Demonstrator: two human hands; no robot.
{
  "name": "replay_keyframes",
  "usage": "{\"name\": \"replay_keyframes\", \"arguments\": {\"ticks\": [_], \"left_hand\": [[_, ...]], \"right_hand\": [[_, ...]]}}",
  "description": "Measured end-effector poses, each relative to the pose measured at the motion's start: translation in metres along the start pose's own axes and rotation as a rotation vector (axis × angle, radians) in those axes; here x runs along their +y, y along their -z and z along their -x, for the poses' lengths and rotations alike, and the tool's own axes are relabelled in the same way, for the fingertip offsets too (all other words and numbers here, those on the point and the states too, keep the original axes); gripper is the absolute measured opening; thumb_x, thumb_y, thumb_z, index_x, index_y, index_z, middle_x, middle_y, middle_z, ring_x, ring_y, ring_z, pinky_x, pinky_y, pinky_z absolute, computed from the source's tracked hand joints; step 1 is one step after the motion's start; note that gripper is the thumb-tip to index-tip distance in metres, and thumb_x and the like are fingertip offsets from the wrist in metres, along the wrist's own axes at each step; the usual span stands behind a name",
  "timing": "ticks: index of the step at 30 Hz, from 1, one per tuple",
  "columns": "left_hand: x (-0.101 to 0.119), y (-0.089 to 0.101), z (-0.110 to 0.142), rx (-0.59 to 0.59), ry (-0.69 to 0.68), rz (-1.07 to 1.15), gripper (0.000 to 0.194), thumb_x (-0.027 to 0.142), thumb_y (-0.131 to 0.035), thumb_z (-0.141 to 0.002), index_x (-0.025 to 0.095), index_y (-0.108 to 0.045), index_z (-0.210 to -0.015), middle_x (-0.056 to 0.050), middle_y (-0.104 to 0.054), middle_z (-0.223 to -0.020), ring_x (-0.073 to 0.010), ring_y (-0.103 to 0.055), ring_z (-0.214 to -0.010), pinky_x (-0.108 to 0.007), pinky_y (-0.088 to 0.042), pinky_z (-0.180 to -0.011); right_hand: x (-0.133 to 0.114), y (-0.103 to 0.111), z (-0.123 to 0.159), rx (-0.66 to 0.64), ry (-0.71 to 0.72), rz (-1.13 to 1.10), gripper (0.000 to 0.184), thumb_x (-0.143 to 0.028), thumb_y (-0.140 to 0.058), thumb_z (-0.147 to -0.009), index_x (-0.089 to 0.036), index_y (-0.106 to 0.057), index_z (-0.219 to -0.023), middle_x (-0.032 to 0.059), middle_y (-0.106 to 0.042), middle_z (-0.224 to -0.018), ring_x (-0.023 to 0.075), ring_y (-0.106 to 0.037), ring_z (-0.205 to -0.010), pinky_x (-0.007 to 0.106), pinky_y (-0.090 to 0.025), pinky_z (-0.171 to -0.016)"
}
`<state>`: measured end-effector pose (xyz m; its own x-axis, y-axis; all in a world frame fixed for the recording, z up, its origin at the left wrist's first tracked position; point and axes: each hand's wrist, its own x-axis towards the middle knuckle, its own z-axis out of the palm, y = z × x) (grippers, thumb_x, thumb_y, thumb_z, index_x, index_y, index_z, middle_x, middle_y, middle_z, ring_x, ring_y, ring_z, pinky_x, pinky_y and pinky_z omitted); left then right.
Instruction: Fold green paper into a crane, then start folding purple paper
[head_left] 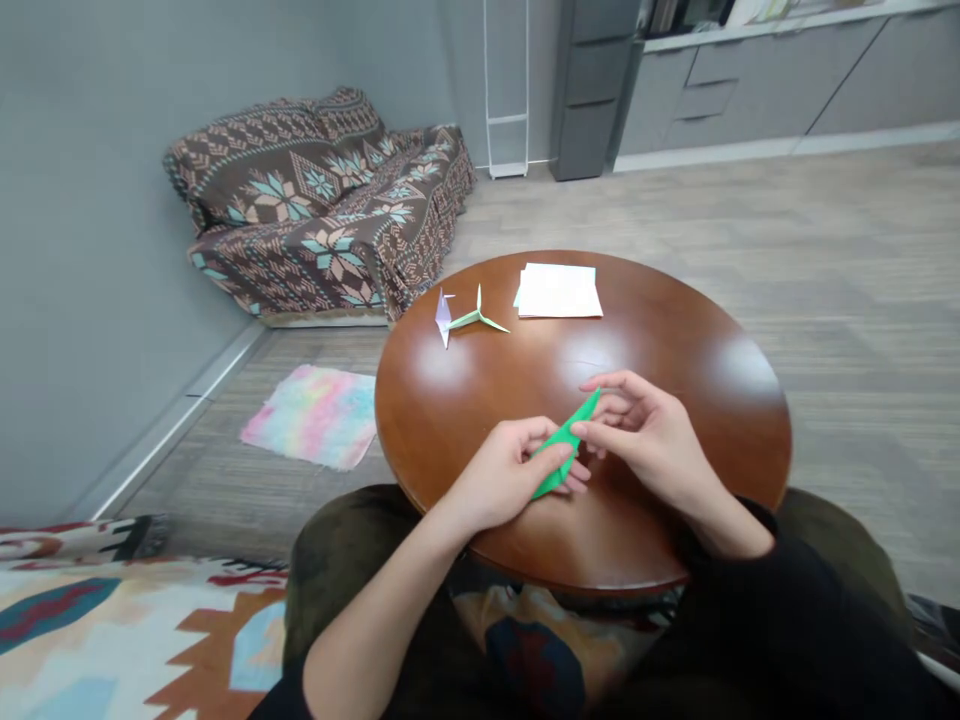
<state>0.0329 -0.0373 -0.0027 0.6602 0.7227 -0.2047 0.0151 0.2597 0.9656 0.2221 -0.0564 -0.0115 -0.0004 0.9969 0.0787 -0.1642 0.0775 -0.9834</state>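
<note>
Left hand (504, 472) pinches green paper (564, 434) from eight o'clock, right hand (654, 430) from three, thumbs uppermost, fingers half-curled.

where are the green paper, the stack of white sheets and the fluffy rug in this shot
green paper (563, 436): head view, near the middle of the folded strip
white sheets (559, 291): head view, middle of the top sheet
rug (318, 414): head view, middle of its pile
</note>
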Motion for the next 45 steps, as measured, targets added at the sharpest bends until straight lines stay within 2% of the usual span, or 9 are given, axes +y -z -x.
{"name": "replay_keyframes", "arguments": {"ticks": [3, 6, 9, 16, 24, 35, 38, 43, 45], "left_hand": [[-0.001, -0.001, -0.001, -0.072, 0.046, 0.109, 0.037, 0.05, -0.069, -0.09, 0.015, -0.066, -0.1, -0.009, -0.074, -0.082, -0.0191, -0.075, -0.072, -0.031, -0.061, -0.072], [-0.001, -0.001, -0.001, -0.104, 0.013, 0.103, 0.037, 0.05, -0.066, -0.092, 0.014, -0.064, -0.101, -0.008, -0.071, -0.081, -0.0163, -0.071, -0.065, -0.026, -0.058, -0.064], [0.0, -0.001, -0.001, -0.13, -0.022, 0.077, 0.036, 0.05, -0.064, -0.093, 0.015, -0.064, -0.099, -0.006, -0.068, -0.08, -0.0136, -0.067, -0.06, -0.023, -0.053, -0.058], [-0.005, -0.006, -0.004, -0.075, -0.037, 0.032, 0.035, 0.051, -0.06, -0.095, 0.016, -0.059, -0.091, -0.002, -0.065, -0.071, -0.0101, -0.06, -0.052, -0.021, -0.049, -0.052], [-0.005, -0.012, -0.004, -0.019, -0.001, 0.013, 0.035, 0.049, -0.059, -0.096, 0.014, -0.062, -0.095, -0.005, -0.069, -0.075, -0.0137, -0.068, -0.056, -0.023, -0.054, -0.054], [-0.005, -0.009, -0.002, -0.092, -0.001, 0.011, 0.03, 0.043, -0.054, -0.099, 0.015, -0.057, -0.092, -0.004, -0.067, -0.073, -0.0121, -0.066, -0.056, -0.021, -0.053, -0.056], [-0.008, -0.008, -0.003, -0.09, -0.003, 0.02, 0.029, 0.042, -0.053, -0.099, 0.014, -0.057, -0.093, -0.004, -0.067, -0.074, -0.012, -0.066, -0.056, -0.021, -0.053, -0.056], [-0.011, -0.007, -0.004, -0.006, -0.049, 0.017, 0.024, 0.039, -0.055, -0.099, 0.017, -0.051, -0.107, -0.003, -0.069, -0.077, -0.0142, -0.069, -0.057, -0.023, -0.055, -0.055], [-0.011, -0.008, -0.004, 0.023, -0.074, -0.006, 0.026, 0.037, -0.056, -0.098, 0.02, -0.046, -0.116, -0.002, -0.069, -0.081, -0.0147, -0.069, -0.057, -0.024, -0.056, -0.054]], "right_hand": [[0.001, 0.001, 0.0, -0.022, -0.067, -0.028, 0.04, -0.035, -0.092, -0.07, -0.019, -0.069, -0.099, -0.0013, -0.07, -0.067, 0.0124, -0.061, -0.053, 0.023, -0.049, -0.048], [0.002, 0.002, 0.002, -0.102, -0.121, -0.025, 0.03, -0.042, -0.086, -0.077, -0.017, -0.073, -0.088, -0.0004, -0.068, -0.066, 0.0108, -0.056, -0.05, 0.023, -0.044, -0.045], [0.0, 0.003, 0.003, -0.136, -0.135, -0.013, 0.029, -0.044, -0.084, -0.08, -0.017, -0.073, -0.082, -0.0006, -0.066, -0.063, 0.01, -0.053, -0.048, 0.023, -0.041, -0.045], [-0.002, 0.001, 0.004, -0.118, -0.166, -0.028, 0.029, -0.041, -0.085, -0.078, -0.016, -0.073, -0.073, 0.0001, -0.067, -0.061, 0.0079, -0.051, -0.046, 0.022, -0.038, -0.045], [0.002, 0.0, 0.005, -0.049, -0.151, -0.021, 0.027, -0.039, -0.085, -0.078, -0.015, -0.074, -0.073, 0.0, -0.066, -0.058, 0.0091, -0.05, -0.044, 0.023, -0.037, -0.045], [0.004, -0.004, 0.007, -0.026, -0.158, -0.029, 0.031, -0.033, -0.085, -0.077, -0.016, -0.064, -0.062, -0.0006, -0.064, -0.054, 0.0052, -0.043, -0.039, 0.019, -0.03, -0.039], [0.006, -0.004, 0.006, -0.033, -0.151, -0.024, 0.029, -0.032, -0.084, -0.079, -0.015, -0.065, -0.065, 0.0001, -0.064, -0.055, 0.0059, -0.046, -0.04, 0.019, -0.033, -0.04], [0.007, -0.004, 0.004, 0.132, 0.007, 0.037, 0.025, -0.03, -0.086, -0.076, -0.019, -0.066, -0.086, -0.0031, -0.065, -0.06, 0.0086, -0.052, -0.041, 0.02, -0.037, -0.04], [0.007, -0.004, 0.004, 0.123, 0.027, 0.067, 0.023, -0.032, -0.084, -0.079, -0.019, -0.066, -0.086, -0.0038, -0.063, -0.058, 0.0083, -0.051, -0.039, 0.021, -0.037, -0.039]]}}
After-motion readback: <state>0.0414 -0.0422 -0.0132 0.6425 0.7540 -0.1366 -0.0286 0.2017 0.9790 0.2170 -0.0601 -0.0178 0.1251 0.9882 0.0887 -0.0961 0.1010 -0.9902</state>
